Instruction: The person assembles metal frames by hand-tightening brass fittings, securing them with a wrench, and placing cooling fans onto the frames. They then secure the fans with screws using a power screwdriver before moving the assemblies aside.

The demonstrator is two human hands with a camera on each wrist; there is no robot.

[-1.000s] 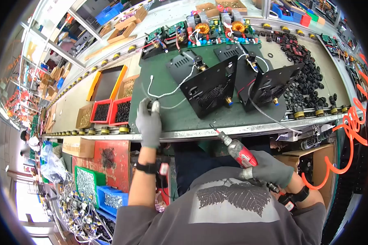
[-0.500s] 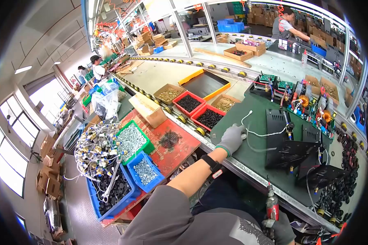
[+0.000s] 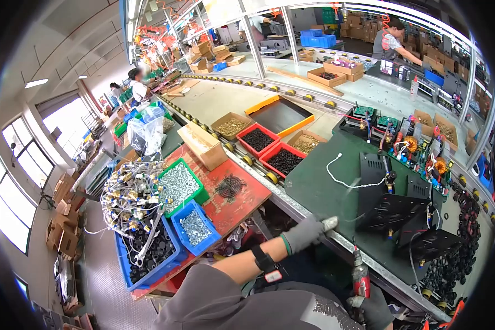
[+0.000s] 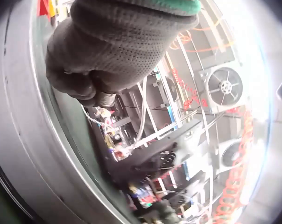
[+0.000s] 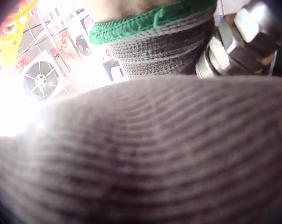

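Observation:
In the head view my gloved left hand (image 3: 305, 235) is at the front metal edge of the bench, fingers curled in the left wrist view. Its thumb and fingertips pinch a thin grey tube (image 3: 351, 219) that runs, blurred, toward a black metal panel (image 3: 393, 212) with a fan grille. Behind it a white cable (image 3: 344, 182) with a small plug lies on the green mat (image 3: 313, 190). My gloved right hand (image 3: 377, 311), low at the right, grips a red power screwdriver (image 3: 361, 279), bit pointing up. Metal fittings (image 5: 246, 37) show beside that hand's cuff in the right wrist view.
A second black panel (image 3: 437, 242) stands right of the first. Circuit boards (image 3: 418, 148) line the mat's far side. Red bins (image 3: 282, 159) of black parts sit left of it. Blue bins (image 3: 195, 226) and a green bin (image 3: 179, 187) stand on a red board.
The head view has swung left. My left hand has drawn back from over the mat to the bench's front edge, the grey tube following. The right hand keeps hold of the screwdriver.

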